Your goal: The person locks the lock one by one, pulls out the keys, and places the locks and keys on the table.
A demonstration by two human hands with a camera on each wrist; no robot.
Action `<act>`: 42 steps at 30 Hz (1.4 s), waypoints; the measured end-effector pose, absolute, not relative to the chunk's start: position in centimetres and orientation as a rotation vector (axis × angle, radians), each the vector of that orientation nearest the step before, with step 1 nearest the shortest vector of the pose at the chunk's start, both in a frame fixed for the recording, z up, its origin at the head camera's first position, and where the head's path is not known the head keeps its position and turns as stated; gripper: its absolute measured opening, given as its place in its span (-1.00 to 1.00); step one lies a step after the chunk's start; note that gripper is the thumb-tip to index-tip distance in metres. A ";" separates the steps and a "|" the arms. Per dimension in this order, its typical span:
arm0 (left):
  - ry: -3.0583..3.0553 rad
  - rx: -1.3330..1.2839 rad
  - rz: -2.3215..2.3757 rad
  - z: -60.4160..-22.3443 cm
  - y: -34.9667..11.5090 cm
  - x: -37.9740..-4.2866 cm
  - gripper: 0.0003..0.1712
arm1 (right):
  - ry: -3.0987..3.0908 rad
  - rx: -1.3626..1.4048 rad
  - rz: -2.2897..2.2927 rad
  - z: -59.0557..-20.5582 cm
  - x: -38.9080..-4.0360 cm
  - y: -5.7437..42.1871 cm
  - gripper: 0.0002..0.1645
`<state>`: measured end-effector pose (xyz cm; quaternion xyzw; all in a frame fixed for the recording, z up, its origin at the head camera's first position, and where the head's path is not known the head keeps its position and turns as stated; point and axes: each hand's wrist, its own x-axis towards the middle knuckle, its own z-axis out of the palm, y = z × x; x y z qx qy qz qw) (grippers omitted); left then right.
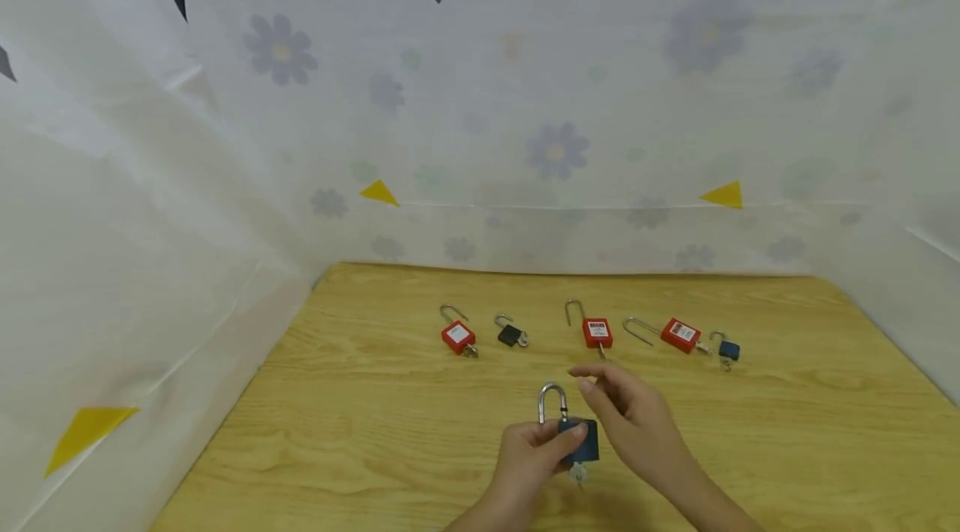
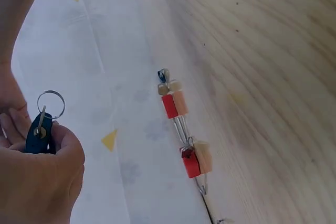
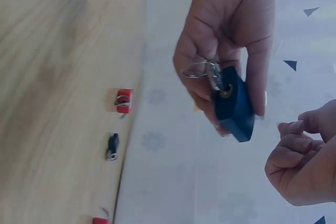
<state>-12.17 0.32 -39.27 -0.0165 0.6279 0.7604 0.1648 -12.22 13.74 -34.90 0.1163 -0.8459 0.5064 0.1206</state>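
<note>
My left hand (image 1: 525,457) grips a blue padlock (image 1: 588,444) above the near part of the table, thumb across its front. The padlock's steel shackle (image 1: 552,388) stands up, one leg out of the body. A key (image 1: 577,474) sits in its underside; a key ring (image 2: 51,104) shows with it in the left wrist view. Just right of the padlock is my right hand (image 1: 641,428), holding nothing, its fingers loosely bent and fingertips near the shackle. In the right wrist view the right hand (image 3: 310,161) is apart from the padlock.
Behind the hands, a row of padlocks with raised shackles lies on the wooden table (image 1: 360,415): red (image 1: 458,337), black (image 1: 510,335), red (image 1: 597,333), red (image 1: 680,335) and small blue (image 1: 729,350). Keys hang at their bases. A white patterned curtain (image 1: 465,98) encloses the table's back and sides.
</note>
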 end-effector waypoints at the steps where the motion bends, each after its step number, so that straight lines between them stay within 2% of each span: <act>1: 1.786 -0.038 2.172 -39.2 0.4 -12.1 -0.66 | -2.500 0.402 1.441 -34.4 -12.3 13.6 -0.79; 5: 1.785 -0.017 2.192 -39.2 0.6 -12.0 -0.70 | -2.654 0.533 1.299 -33.1 -12.7 12.8 -0.72; 8: 1.797 -0.014 2.196 -39.2 0.7 -12.1 -0.72 | -2.730 0.525 1.253 -32.9 -12.9 12.3 -0.69; 13: 1.815 0.005 2.196 -39.1 0.9 -12.2 -0.72 | -2.724 0.489 1.267 -33.1 -13.1 12.1 -0.75; 20: 1.833 0.031 2.161 -38.8 0.5 -12.0 -0.73 | -2.625 0.626 1.506 -33.5 -13.5 12.9 -0.73; 27: 1.769 0.104 2.110 -38.8 -0.3 -12.0 -0.70 | -2.463 0.870 1.743 -34.1 -13.8 14.9 -0.83; 42: 1.667 0.288 2.148 -38.7 -1.4 -11.2 -0.65 | -2.349 1.136 1.861 -34.3 -13.8 17.0 -0.87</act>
